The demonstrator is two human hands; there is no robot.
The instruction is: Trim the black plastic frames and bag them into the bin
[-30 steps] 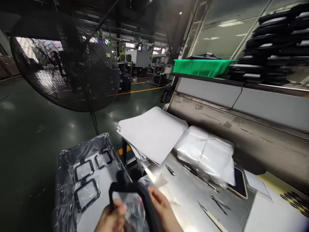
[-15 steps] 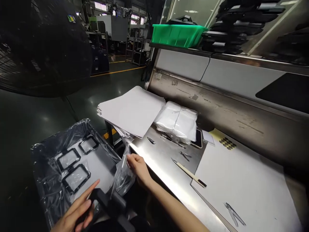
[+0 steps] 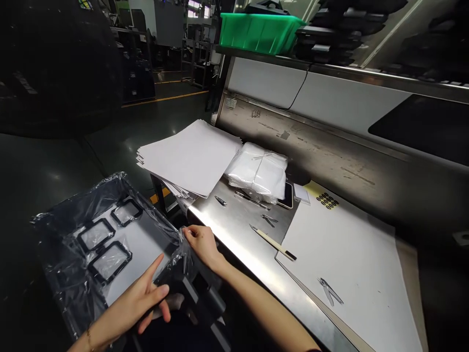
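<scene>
My left hand is at the lower left with its index finger stretched out. Its other fingers curl around a black plastic frame, partly hidden by the hand and dark clothing. My right hand pinches the edge of a clear plastic bag, just above the black frame. How far the bag reaches over the frame I cannot tell. To the left, a bin lined with clear film holds three bagged black frames on a white sheet.
On the metal bench lie a stack of white sheets, a tied bundle of plastic bags, a cream-handled knife, nippers and black oval stickers. A green crate stands on the shelf; a large dark fan is at upper left.
My left hand has moved right and up with the black frame, closer to the bag. The bag's edge stays pinched in my right hand. The whole view has shifted slightly.
</scene>
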